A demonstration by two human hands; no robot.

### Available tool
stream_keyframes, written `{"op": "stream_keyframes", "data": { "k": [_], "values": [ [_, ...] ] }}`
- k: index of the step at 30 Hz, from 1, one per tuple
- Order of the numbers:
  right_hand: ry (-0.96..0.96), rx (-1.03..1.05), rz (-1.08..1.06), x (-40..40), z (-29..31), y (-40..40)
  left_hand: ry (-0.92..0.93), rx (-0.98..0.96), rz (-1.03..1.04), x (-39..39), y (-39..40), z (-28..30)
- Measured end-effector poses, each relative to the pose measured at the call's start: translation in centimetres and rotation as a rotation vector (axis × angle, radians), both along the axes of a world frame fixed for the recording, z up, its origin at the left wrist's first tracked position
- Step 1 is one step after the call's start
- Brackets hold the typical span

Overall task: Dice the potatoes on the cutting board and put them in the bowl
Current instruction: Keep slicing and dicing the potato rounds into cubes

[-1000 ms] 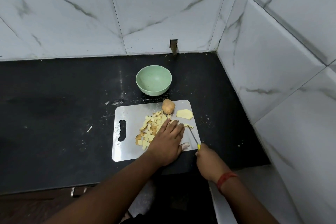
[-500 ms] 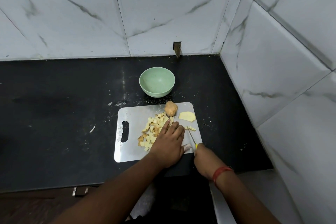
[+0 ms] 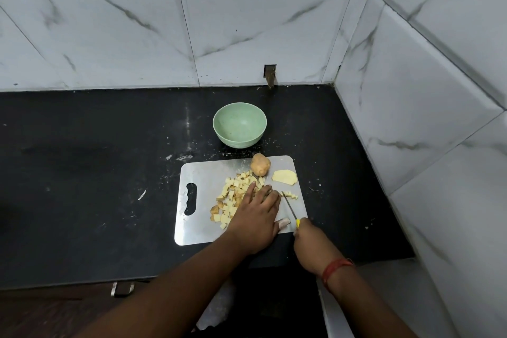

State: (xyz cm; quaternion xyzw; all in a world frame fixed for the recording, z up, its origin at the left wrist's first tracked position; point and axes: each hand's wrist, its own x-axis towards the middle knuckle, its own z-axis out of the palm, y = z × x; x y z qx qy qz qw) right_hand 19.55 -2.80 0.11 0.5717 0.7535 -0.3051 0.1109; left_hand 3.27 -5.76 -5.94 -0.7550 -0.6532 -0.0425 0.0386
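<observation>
My left hand [image 3: 256, 221] lies palm-down with straight fingers on the rectangular steel cutting board [image 3: 197, 228], pressing on potato that its fingers hide. My right hand [image 3: 310, 241] is clenched around the yellow handle of a thin-bladed knife [image 3: 289, 208]; the blade runs away from me beside the left fingertips, its tip near a small cluster of pale cut bits [image 3: 290, 195] at the board's right edge. A heap of pale yellow potato cubes [image 3: 233, 197], some with brown skin, covers the board's centre, partly under the left hand. At the far edge sits a whole brown unpeeled potato [image 3: 260, 164], with a flat pale potato slice [image 3: 284, 177] just right of it. The round pale-green bowl [image 3: 239, 125] stands on the black stone counter [image 3: 96, 173] beyond the board, holding no potato. A red thread band [image 3: 335, 269] circles my right wrist.
</observation>
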Motion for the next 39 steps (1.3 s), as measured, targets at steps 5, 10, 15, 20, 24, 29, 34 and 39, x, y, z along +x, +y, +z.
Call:
{"op": "stream_keyframes", "data": {
  "k": [5, 10, 15, 20, 24, 29, 34, 39],
  "values": [
    [-0.054, -0.022, 0.011, -0.7, -0.4, 0.2, 0.005, -0.001, 0.008, 0.0, 0.0, 0.0],
    [-0.017, -0.068, 0.014, -0.2, 0.0, 0.1, 0.015, 0.009, 0.018, 0.2, 0.0, 0.3],
    [0.092, -0.128, 0.003, 2.3, 0.3, -0.9, 0.025, 0.026, 0.013, 0.2, 0.2, 0.9],
    [0.361, -0.093, -0.286, 3.4, 0.4, 0.3, -0.003, 0.097, -0.024, 0.7, 0.8, 1.5],
    [0.462, -0.057, -0.406, 3.7, 0.3, 1.4, 0.066, 0.052, -0.26, 1.7, 2.3, 1.3],
    [0.472, -0.104, -0.422, 3.9, -0.1, 1.4, 0.101, -0.005, -0.232, 1.2, 2.4, 0.9],
    [0.418, -0.089, -0.35, 4.1, -0.1, 1.6, 0.125, 0.026, -0.193, -0.7, 1.4, 0.5],
    [0.415, -0.083, -0.319, 3.8, 0.4, 1.9, 0.087, -0.098, -0.043, 0.5, 3.6, 2.6]
  ]
}}
